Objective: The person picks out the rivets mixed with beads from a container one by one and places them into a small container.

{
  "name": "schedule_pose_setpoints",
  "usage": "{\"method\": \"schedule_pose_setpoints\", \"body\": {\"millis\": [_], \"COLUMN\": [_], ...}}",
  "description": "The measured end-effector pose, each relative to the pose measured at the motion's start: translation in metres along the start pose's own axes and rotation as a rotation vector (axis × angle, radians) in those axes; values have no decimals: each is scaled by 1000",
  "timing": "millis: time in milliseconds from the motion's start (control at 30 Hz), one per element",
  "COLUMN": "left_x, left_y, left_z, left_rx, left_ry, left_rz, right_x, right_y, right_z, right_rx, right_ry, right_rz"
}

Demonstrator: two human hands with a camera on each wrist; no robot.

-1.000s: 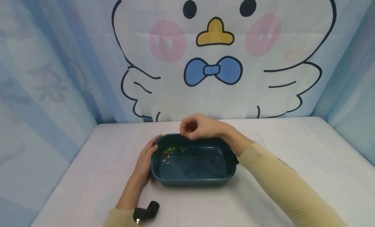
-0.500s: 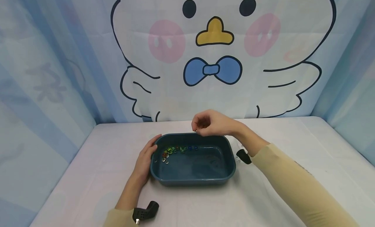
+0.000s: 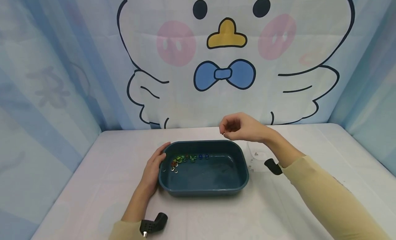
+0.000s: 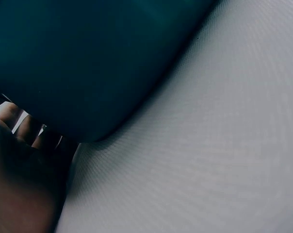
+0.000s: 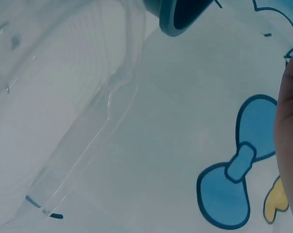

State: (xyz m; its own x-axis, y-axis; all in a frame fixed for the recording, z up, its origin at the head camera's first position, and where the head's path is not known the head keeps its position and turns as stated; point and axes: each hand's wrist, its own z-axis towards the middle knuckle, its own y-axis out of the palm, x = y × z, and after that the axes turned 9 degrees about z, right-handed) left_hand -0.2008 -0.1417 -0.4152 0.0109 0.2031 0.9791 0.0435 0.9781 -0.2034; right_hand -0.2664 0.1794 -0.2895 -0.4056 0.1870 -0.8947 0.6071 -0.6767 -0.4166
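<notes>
A dark teal basin (image 3: 204, 192) stands on the white table. Beads (image 3: 186, 158) in yellow-green, red, blue and clear lie in a loose curve along its left and back inside. My left hand (image 3: 152, 171) grips the basin's left side, thumb over the rim and fingers along the outer wall; in the left wrist view these fingers (image 4: 27, 128) show beside the wall. My right hand (image 3: 242, 127) is above and behind the basin's back right corner, pinching a tiny glinting bead (image 3: 223, 133) between thumb and fingertips. Most of this hand lies outside the right wrist view.
A clear plastic container (image 3: 258, 161) sits right of the basin, partly behind my right wrist. Its transparent edge (image 5: 83, 145) crosses the right wrist view. A cloth backdrop (image 3: 229, 106) with a cartoon bird rises at the table's far edge.
My right hand has moved right and slightly up, from over the basin's back rim to beyond its right back corner, uncovering the clear container. My left hand and the basin stay put.
</notes>
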Motion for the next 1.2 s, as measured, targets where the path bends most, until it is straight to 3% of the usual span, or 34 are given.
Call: {"method": "schedule_pose_setpoints", "body": {"millis": [567, 1200], "left_x": [1, 1], "left_y": [2, 1], "left_z": [0, -2], "left_rx": [-4, -1], "left_ry": [10, 11], "left_rz": [-4, 1], "right_x": [17, 28], "right_y": [-26, -40], "right_z": [-46, -72], "right_rx": [118, 166], "right_ry": [135, 239], "right_rz": [-42, -187]}}
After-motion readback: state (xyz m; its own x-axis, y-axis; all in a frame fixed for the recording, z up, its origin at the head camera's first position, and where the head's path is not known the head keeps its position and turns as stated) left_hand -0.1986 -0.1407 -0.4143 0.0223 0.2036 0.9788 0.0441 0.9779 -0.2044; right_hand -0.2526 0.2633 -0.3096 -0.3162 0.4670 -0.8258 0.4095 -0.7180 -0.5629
